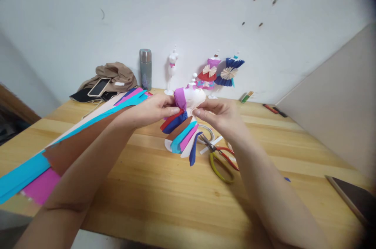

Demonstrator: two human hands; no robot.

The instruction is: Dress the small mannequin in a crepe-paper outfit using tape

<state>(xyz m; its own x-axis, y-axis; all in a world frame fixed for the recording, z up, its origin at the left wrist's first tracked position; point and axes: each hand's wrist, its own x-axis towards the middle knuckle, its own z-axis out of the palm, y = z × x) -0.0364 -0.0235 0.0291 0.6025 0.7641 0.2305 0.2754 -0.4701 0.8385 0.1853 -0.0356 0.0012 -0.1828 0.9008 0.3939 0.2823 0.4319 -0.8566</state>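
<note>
A wooden table [141, 202] spreads below everything, and, with the miniature mannequin as the dial's centre, long sheets of coloured paper [88, 137] lie at 8 o'clock. A bundled brown cloth [116, 74] sits at 10. The left hand [154, 109] reaches in at 9 o'clock, the right hand [227, 119] at 3. Between them the white miniature mannequin [194, 96] is tilted over the table, head toward 12 and round base toward 7, purple paper on its chest. The thermos [145, 69] stands at 10 to 11, a barer white mannequin [172, 61] at 11, and two paper-dressed mannequins [209, 69] at 1 to 2. Scissors [214, 148] rest at 4 to 5, near a roll of tape [212, 134] at 4. Coloured paper strips [182, 139] fan from the waist toward 6; the left thumb and fingers grasp the red end, while the right fingertips bend in against the waist, whether pinching anything I cannot tell
</note>
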